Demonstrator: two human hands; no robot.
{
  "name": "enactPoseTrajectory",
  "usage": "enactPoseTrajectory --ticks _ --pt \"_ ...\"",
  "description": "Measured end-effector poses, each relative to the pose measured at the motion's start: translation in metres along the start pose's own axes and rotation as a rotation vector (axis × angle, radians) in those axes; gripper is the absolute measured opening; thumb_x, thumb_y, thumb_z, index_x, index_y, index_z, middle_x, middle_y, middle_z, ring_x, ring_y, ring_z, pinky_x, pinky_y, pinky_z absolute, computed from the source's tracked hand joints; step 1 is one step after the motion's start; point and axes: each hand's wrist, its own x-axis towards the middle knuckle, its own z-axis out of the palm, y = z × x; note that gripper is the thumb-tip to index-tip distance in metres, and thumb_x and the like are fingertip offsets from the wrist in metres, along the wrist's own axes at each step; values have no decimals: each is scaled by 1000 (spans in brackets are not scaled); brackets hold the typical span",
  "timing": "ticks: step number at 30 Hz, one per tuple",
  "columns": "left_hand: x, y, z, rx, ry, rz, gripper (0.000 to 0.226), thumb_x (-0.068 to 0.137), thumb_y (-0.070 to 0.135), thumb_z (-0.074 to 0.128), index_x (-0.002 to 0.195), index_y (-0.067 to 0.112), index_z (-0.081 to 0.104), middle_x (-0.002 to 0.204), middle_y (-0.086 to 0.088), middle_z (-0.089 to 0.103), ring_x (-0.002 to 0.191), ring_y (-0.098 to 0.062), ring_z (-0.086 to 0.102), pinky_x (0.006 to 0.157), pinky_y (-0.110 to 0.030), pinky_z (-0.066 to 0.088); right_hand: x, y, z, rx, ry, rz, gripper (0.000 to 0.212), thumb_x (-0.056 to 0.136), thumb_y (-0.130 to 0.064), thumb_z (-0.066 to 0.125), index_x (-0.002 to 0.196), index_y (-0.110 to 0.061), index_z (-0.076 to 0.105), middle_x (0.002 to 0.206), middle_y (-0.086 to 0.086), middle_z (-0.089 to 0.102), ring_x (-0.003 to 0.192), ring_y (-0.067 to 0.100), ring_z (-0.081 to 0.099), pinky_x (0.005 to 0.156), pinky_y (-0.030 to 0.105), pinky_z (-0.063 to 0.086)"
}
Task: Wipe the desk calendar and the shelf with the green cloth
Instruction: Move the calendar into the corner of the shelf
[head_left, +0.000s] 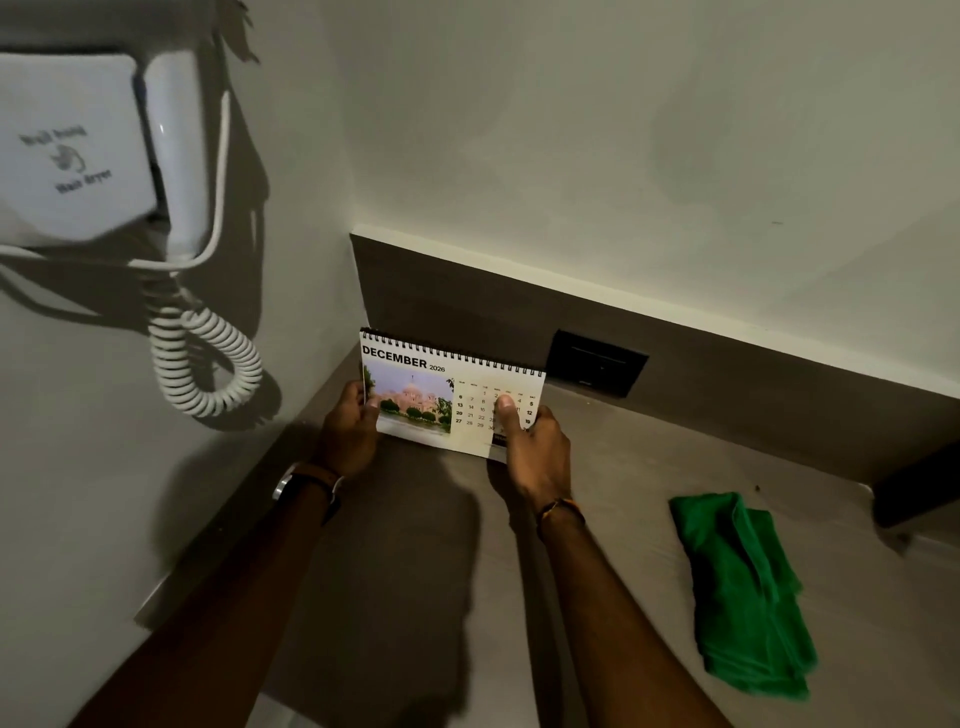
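Note:
A spiral-bound desk calendar showing December, with a photo on its left half, is held upright over the back left corner of the grey-brown shelf. My left hand grips its left edge. My right hand grips its lower right corner, thumb pressed on the date grid. The folded green cloth lies flat on the shelf to the right, apart from both hands.
A white wall-mounted hair dryer with a coiled cord hangs on the left wall. A black socket plate sits in the shelf's back panel. A dark object juts in at the right edge.

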Motion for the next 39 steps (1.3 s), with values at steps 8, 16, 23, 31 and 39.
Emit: enactPoseTrajectory --ticks 8,16,23,31,39 --pt "21 5 -12 70 -5 -3 34 103 16 40 134 4 46 130 -20 60 118 -38 56 93 -33 39 4 -7 25 22 6 16 39 95 -53 58 111 -17 61 101 -8 67 74 -5 62 58 8 48" --pt "33 -1 -10 117 1 25 34 103 14 38 135 5 43 132 -22 57 120 -41 54 94 -37 39 7 -12 34 12 26 37 33 96 -49 58 108 -18 58 99 -9 65 72 -5 61 51 5 46" --pt "34 -6 -1 86 77 43 32 100 8 41 131 4 47 124 -22 62 112 -42 58 86 -32 39 -2 -15 35 23 16 43 25 97 -44 59 109 -22 53 102 -9 64 76 -3 61 50 4 45" --pt "33 -8 0 123 85 69 36 99 6 45 135 3 45 128 -23 60 117 -44 56 91 -35 38 -7 -6 34 -36 -20 33 27 99 -26 61 124 -20 55 129 3 66 102 9 61 73 9 47" --pt "14 2 9 49 331 115 59 87 4 60 142 1 39 143 -24 44 130 -40 46 109 -46 41 -12 -3 8 23 155 93 56 91 -11 70 142 -18 48 140 3 59 123 20 59 61 -4 39"
